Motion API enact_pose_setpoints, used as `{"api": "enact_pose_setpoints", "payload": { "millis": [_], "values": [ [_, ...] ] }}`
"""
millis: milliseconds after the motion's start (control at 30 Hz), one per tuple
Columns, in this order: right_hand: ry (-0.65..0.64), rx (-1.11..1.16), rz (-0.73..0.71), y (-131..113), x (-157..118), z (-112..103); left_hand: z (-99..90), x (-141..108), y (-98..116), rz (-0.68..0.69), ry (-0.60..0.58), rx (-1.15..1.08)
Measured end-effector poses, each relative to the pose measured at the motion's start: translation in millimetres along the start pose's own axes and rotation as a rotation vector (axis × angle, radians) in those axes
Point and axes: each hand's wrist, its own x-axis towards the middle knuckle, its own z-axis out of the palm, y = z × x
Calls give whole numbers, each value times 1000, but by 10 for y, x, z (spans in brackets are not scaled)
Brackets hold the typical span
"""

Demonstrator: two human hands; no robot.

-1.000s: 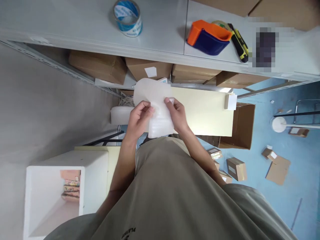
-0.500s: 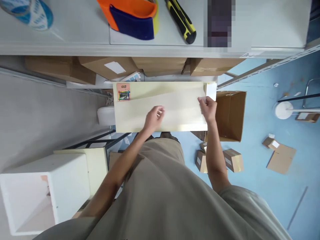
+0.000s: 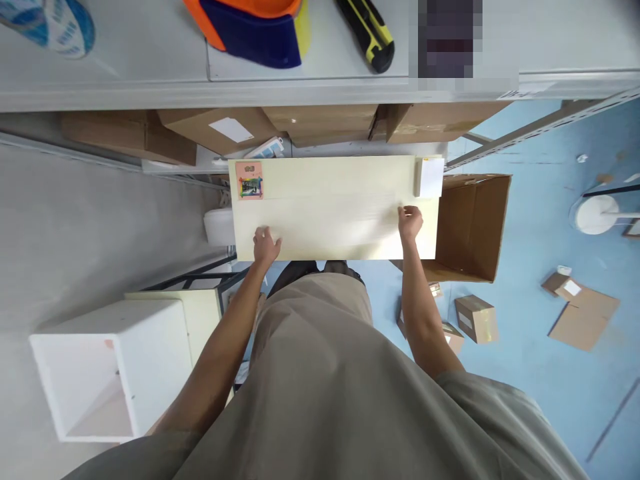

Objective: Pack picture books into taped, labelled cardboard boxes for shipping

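Observation:
A thin, pale, see-through sheet (image 3: 330,220) lies over the cream tabletop (image 3: 340,173), its edges faint against it. My left hand (image 3: 267,247) is at the tabletop's front left, over the sheet's left part, fingers apart and holding nothing. Over on the right, my right hand (image 3: 410,222) has its fingers curled in a pinch at the sheet's right end; the pinched edge is hard to make out. A pink card with a small picture (image 3: 249,181) rests at the back left corner. At the back right corner sits a white stack, like paper or a small box (image 3: 430,177).
Above the tabletop runs a grey shelf (image 3: 150,80) with a yellow-black utility knife (image 3: 369,33) and an orange-blue tape dispenser (image 3: 255,33). An open cardboard box (image 3: 473,227) adjoins the right side. Small cartons (image 3: 476,319) lie on the blue floor. A white cabinet (image 3: 150,360) stands lower left.
My left hand has moved left from the middle to the front left and its fingers have spread. My right hand has come slightly down, and the sheet now lies flatter on the tabletop.

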Motion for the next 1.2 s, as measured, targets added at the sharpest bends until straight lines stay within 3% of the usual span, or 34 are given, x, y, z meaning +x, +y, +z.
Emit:
{"api": "enact_pose_setpoints", "payload": {
  "millis": [100,300,433,533,733,1000,1200],
  "values": [
    [30,26,-32,-173,-240,37,31,27,-60,23,39,-20],
    [-338,36,-119,-706,-990,523,-215,277,-412,25,60,-225],
    [-323,-20,-60,-961,-1248,841,-504,538,-863,-145,143,-319],
    [-291,-65,-39,-1078,-1281,924,-649,701,-1174,-262,199,-311],
    [-256,-134,-6,-1116,-1343,832,-710,881,-1454,-254,14,-464],
    [-174,-173,53,-963,-1511,589,-809,889,-1551,-239,41,-446],
    [-72,-244,140,-763,-1224,461,-1107,660,-1609,-158,110,-520]
  ]
}}
